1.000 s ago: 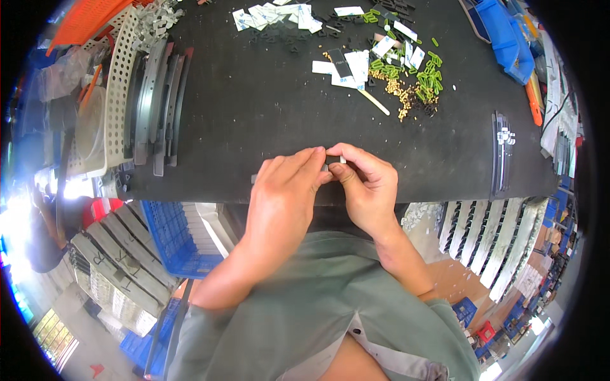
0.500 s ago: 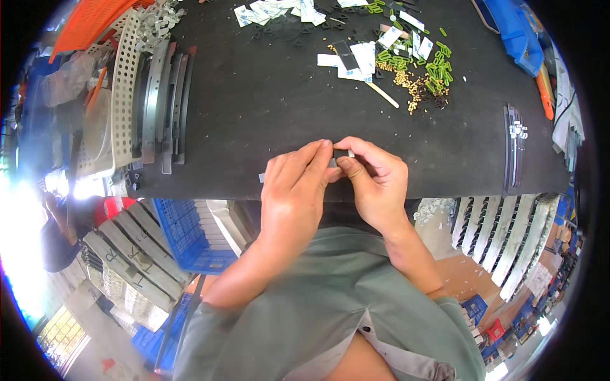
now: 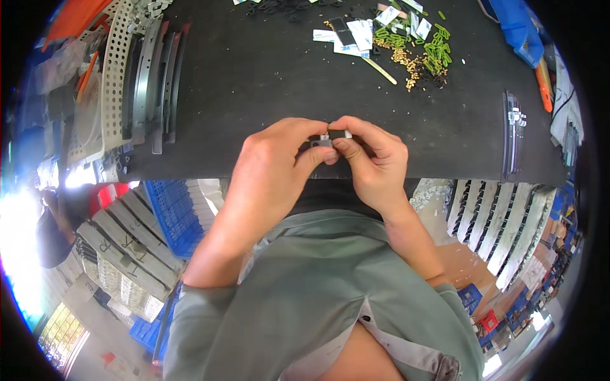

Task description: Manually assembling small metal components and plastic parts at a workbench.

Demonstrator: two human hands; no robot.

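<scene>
Just above the table's near edge, both my hands meet fingertip to fingertip. My left hand [image 3: 270,162] pinches a small grey piece [image 3: 322,143] between thumb and fingers. A black piece with a white end [image 3: 341,134] is gripped between the thumb and forefinger of my right hand [image 3: 378,159]. The two pieces touch or nearly touch; whether they are joined I cannot tell. My fingers cover much of both, so their full shape is hidden.
The black table [image 3: 254,82] bears green clips [image 3: 437,51], brass-coloured small parts [image 3: 413,66], white stickers [image 3: 362,35] and a thin stick [image 3: 382,71]. Long metal strips [image 3: 149,79] lie left beside a white perforated basket [image 3: 116,76]. More strips [image 3: 511,140] lie right, below a blue bin [image 3: 521,38].
My left hand has opened out from a flatter grip into a thumb-and-finger pinch, exposing the grey piece. The strip end that stuck out left of it no longer shows. The view has shifted slightly.
</scene>
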